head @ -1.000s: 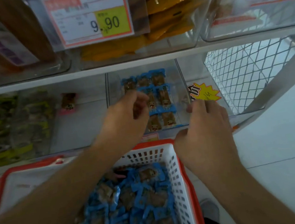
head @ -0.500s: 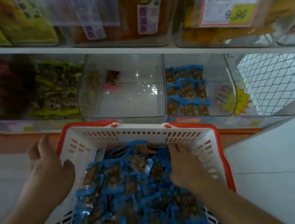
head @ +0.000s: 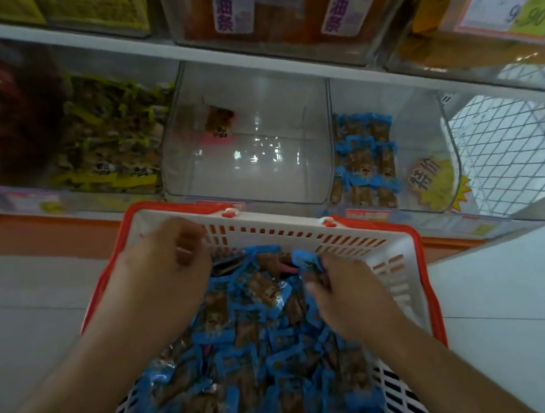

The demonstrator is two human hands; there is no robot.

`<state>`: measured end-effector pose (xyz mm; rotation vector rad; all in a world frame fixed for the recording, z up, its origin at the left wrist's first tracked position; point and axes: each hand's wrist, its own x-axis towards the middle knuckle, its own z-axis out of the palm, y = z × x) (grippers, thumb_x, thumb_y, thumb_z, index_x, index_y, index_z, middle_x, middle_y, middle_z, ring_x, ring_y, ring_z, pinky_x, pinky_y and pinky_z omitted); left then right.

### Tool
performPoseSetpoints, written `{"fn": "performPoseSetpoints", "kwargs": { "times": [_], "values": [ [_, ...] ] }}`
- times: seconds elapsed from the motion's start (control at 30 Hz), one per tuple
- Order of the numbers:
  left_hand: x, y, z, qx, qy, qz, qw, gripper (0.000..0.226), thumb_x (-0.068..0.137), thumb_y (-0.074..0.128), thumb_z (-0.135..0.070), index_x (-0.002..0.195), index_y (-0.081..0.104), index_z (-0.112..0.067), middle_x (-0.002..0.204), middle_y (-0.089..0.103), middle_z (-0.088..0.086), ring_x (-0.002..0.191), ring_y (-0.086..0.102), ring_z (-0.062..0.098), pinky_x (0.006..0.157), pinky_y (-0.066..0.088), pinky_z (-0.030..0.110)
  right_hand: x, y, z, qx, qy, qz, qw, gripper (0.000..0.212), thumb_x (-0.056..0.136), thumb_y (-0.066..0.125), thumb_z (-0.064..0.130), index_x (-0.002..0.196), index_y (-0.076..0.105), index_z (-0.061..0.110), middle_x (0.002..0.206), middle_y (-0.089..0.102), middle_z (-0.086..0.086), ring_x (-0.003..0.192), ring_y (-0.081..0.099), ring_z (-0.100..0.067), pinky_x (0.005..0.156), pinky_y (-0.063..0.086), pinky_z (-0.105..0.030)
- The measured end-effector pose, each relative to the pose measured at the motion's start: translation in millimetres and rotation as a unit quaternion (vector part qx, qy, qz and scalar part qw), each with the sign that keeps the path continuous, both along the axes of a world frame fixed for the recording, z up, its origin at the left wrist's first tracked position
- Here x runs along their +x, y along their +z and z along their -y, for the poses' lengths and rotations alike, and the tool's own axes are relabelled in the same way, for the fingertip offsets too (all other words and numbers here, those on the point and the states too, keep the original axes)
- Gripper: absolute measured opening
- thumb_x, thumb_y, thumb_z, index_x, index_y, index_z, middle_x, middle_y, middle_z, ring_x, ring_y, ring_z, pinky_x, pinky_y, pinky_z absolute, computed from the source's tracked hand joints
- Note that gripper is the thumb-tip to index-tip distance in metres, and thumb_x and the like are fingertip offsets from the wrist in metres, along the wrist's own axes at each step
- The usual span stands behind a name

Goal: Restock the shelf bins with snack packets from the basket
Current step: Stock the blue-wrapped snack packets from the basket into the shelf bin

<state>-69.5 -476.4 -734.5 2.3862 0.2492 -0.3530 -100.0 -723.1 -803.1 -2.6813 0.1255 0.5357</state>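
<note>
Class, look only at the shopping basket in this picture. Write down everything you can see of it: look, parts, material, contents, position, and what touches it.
The shopping basket looks like white plastic with slotted walls, an orange-red rim and folded-down handle. It sits low in front of the shelf bins, its far edge toward them. It is heaped with small blue-edged snack packets showing brown contents. Both of the person's hands reach inside: the left hand with curled fingers near the far left corner, the right hand gripping packets. What supports it is hidden.
</note>
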Motion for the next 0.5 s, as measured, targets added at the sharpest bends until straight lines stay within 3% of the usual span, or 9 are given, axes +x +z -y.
{"fn": "performPoseSetpoints", "kwargs": {
  "times": [0.07,0.13,0.2,0.3,0.43,0.5],
  "values": [
    [-2,3,15,-0.127,-0.004,-0.079,0.989,0.012,0.102,0.059,-0.034,0.1,0.07,-0.033,0.084,0.076,-0.008,0.072,0.073,0.011,0.064,0.059,0.032,1,28,-10,0.124,-0.009,0.022,0.992,0.007,0.102,0.067,0.039,0.109,0.069,0.038,0.096,0.07,0.024,0.09,0.066,0.001,0.076,0.05,-0.015],
    [-6,7,30,-0.262,0.037,-0.161,0.951,0.021,0.104,0.056,-0.034,0.102,0.073,-0.022,0.08,0.078,0.003,0.07,0.076,0.024,0.067,0.064,0.043,-1,52,-19,0.186,0.022,0.072,0.98,0.011,0.099,0.07,0.038,0.09,0.067,0.042,0.083,0.068,0.029,0.085,0.065,0.006,0.068,0.047,-0.012],
    [-7,11,38,-0.356,0.087,-0.204,0.908,0.033,0.103,0.055,-0.038,0.104,0.074,-0.01,0.082,0.078,0.015,0.073,0.076,0.034,0.069,0.063,0.045,-3,63,-25,0.221,0.061,0.138,0.964,0.007,0.101,0.068,0.034,0.101,0.074,0.038,0.09,0.071,0.025,0.088,0.067,0.005,0.071,0.05,-0.014],
    [-4,11,37,-0.437,0.123,-0.214,0.865,0.043,0.096,0.062,-0.04,0.104,0.075,0.0,0.091,0.076,0.026,0.08,0.076,0.038,0.068,0.064,0.042,1,62,-27,0.185,0.117,0.221,0.95,0.025,0.103,0.064,0.033,0.125,0.076,0.028,0.109,0.068,0.016,0.104,0.062,-0.005,0.084,0.053,-0.03],
    [-2,8,32,-0.448,0.083,-0.183,0.871,0.03,0.089,0.068,-0.024,0.115,0.076,-0.011,0.107,0.078,0.015,0.102,0.075,0.035,0.09,0.061,0.049,10,61,-14,0.177,0.16,0.247,0.939,0.038,0.097,0.066,0.013,0.132,0.074,0.027,0.138,0.059,0.011,0.135,0.049,-0.012,0.108,0.044,-0.035],
    [-1,7,34,-0.435,0.082,-0.156,0.883,0.031,0.087,0.07,-0.012,0.117,0.073,-0.019,0.105,0.079,0.013,0.1,0.076,0.032,0.09,0.058,0.048,10,65,-8,0.207,0.104,0.204,0.951,0.062,0.086,0.066,-0.005,0.135,0.069,0.033,0.151,0.046,0.014,0.149,0.034,-0.007,0.12,0.031,-0.025]
  ]
}}
